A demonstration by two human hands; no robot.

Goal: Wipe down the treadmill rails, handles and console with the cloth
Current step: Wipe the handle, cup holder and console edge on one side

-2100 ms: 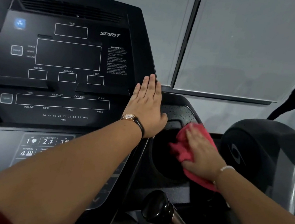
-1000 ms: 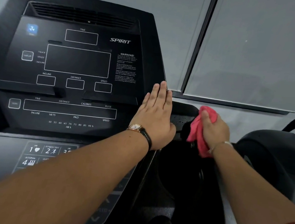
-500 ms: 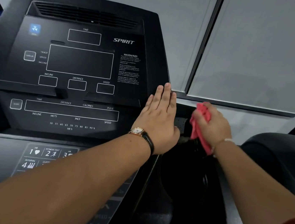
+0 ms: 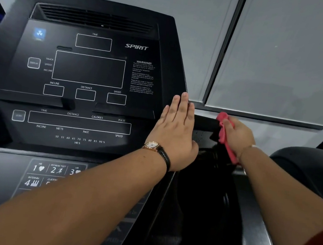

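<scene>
A pink cloth (image 4: 225,135), bunched into a narrow wad, is gripped in the right hand (image 4: 238,136), fingers curled around it. The wad presses against the raised back rim of a glossy black side pocket (image 4: 202,136) just right of the treadmill console (image 4: 90,68). The cloth's long axis runs from upper left, by the fingertips, down to lower right, toward the wrist.

The left hand (image 4: 175,132) lies flat and open, fingers straight and together, resting on the console's right edge, a wristwatch (image 4: 151,145) on its wrist. It sits between the cloth and the console face. The dark display panels, which the task also calls for wiping, lie to the cloth's left, beyond that resting hand. The right hand is the one nearer the pocket; the left is nearer the screens. A sweep toward the console would likely have to pass over or around the left hand.

The pocket's interior is too dark to make out. The right fingertips are mostly covered by the cloth. The left forearm cuts off much of the numbered keypad (image 4: 53,170) below the screens. No rails or handles can be identified here.
</scene>
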